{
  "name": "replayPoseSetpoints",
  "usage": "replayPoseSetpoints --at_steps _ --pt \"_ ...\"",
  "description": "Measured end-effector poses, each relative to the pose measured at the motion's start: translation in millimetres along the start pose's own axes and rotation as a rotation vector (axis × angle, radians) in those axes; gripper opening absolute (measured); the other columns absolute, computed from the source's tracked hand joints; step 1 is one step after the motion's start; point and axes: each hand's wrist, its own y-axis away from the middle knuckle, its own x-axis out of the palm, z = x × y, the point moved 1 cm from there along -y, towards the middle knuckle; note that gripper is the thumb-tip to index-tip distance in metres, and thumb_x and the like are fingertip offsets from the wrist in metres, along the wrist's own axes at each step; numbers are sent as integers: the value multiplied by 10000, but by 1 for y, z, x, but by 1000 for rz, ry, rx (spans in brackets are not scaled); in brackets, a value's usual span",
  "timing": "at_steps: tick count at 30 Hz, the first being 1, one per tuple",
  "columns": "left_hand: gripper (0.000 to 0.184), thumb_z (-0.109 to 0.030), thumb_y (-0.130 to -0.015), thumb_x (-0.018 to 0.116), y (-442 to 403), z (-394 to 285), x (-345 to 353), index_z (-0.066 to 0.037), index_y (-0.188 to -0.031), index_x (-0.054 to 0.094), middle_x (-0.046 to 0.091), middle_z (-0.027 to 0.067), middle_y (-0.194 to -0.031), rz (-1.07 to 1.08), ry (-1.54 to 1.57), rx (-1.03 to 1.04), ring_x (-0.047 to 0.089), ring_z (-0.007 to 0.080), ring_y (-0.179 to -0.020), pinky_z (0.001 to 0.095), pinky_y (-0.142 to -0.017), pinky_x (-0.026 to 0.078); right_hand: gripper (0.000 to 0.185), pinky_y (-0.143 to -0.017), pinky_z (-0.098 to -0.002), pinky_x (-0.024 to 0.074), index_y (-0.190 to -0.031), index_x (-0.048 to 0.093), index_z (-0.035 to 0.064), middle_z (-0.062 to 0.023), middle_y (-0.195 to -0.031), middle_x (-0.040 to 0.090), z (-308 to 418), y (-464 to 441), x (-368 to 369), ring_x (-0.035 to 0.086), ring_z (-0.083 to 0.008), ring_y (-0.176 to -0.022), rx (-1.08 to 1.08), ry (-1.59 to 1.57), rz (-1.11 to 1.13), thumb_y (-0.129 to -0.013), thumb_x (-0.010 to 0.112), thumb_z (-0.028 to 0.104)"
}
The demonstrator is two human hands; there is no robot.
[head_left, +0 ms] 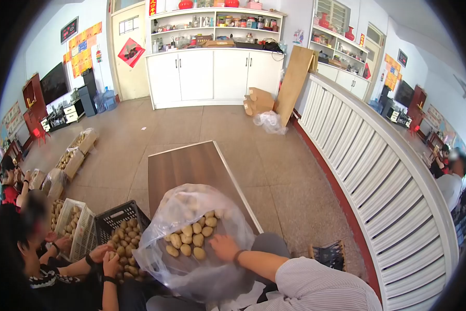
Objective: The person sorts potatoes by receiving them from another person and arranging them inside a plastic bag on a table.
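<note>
A clear plastic bag (160,228) is spread wide over the dark brown board in front of me. Inside lie several brown, egg-shaped pieces of produce (198,240); I cannot tell whether they are small potatoes or kiwifruit. My right hand (225,248) reaches into the bag's mouth from the right. Its fingers point left beside the produce, look stretched out, and hold nothing visible. My left hand does not show. To the left, a black crate (120,211) holds more of the same produce, with a co-worker's hands (108,257) over it.
A white crate (82,207) of produce stands beyond the black one, with filled boxes (69,155) farther back. The brown board (184,166) extends ahead. A white railing (368,181) runs along my right, near a dark folding stool (329,255). White cabinets (196,76) line the back wall.
</note>
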Motion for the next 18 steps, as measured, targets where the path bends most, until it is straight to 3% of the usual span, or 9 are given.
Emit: replayPoseSetpoints --at_steps 3,18 --pt "232 -185 -1033 419 20 8 -3 -31 -1069 588 598 41 -830 -89 -61 37 591 159 -719 264 -670 497 484 -994 -447 377 -1316 569 140 -180 -1342 516 1 1 -2 548 -335 -1172 35 5 99 -836 630 133" --pt "363 -149 -970 501 82 -5 -15 -20 -1309 496 641 87 -853 -153 -527 126 660 209 -787 374 -749 552 430 -971 -469 408 -1233 605 137 -147 -1283 550 3 3 -7 544 -319 -1186 2 -30 33 -803 610 141"
